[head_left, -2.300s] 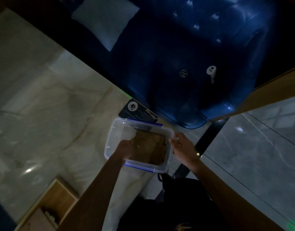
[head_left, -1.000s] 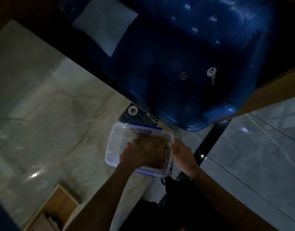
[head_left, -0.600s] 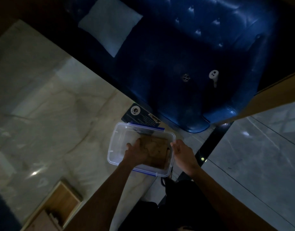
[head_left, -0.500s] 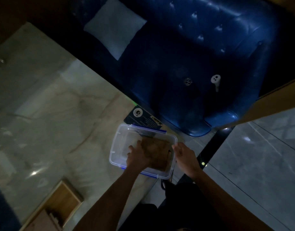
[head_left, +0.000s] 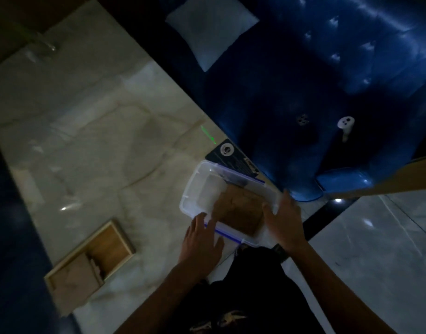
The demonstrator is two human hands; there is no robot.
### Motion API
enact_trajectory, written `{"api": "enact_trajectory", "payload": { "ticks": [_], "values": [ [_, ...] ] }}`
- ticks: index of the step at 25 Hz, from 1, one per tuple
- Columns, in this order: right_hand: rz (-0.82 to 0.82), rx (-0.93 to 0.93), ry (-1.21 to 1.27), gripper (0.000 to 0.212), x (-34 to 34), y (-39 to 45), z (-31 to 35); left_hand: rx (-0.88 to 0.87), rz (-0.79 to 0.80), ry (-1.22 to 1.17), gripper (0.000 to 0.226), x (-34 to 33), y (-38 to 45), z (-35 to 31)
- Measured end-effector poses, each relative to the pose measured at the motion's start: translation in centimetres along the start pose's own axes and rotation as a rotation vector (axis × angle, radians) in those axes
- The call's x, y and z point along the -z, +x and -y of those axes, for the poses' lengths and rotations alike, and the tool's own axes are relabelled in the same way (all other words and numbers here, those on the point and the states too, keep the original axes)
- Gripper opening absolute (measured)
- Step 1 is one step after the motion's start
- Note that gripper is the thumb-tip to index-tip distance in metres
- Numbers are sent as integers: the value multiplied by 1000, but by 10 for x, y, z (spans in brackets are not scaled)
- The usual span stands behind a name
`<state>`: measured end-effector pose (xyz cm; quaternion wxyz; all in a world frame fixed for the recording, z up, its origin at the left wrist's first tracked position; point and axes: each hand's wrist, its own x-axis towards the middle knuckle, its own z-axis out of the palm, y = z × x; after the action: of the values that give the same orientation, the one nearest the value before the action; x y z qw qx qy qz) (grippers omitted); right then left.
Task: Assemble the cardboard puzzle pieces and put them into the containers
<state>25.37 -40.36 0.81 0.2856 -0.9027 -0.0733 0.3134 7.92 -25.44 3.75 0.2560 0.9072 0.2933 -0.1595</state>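
A clear plastic container (head_left: 195,189) with blue rim clips sits near the marble table's corner. Brown cardboard puzzle pieces (head_left: 238,210) lie flat inside it, towards its right end. My left hand (head_left: 201,239) hovers over the container's near rim with fingers spread and nothing in it. My right hand (head_left: 283,221) holds the container's right end, thumb inside the wall and fingers outside. A wooden tray (head_left: 111,244) with more cardboard pieces (head_left: 74,276) lies at the lower left of the table.
The marble table (head_left: 98,145) stretches left and back. A dark card (head_left: 233,160) lies under the container's far side. A blue tufted sofa (head_left: 327,80) with a white cushion (head_left: 210,27) stands beyond, with a white controller (head_left: 345,125) on it. Tiled floor at right.
My left hand has come out of the container and now sits over its near rim, leaving the cardboard pieces inside. The view has shifted, showing the wooden tray more fully.
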Motion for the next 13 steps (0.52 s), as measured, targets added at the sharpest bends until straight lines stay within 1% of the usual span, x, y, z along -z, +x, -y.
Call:
{"api": "enact_trajectory", "payload": {
  "ticks": [2,3,7,9,11,13],
  "values": [
    [-80,127,-158,74,-3,-7,6,39,-24,11,60,-4,-31,21],
    [-95,199,-232,74,-5,-13,12,81,-15,21,60,-7,-45,33],
    [-96,545,-416,72,-39,-41,40,293,58,39,62,-10,-90,84],
    [-86,682,-524,70,-73,-58,56,339,42,63,63,-11,-113,108],
    [5,742,-546,65,-114,-79,76,355,-17,70,64,-11,-138,136],
    [152,759,-608,61,-152,-102,94,402,-46,60,64,-11,-159,160]
  ]
}}
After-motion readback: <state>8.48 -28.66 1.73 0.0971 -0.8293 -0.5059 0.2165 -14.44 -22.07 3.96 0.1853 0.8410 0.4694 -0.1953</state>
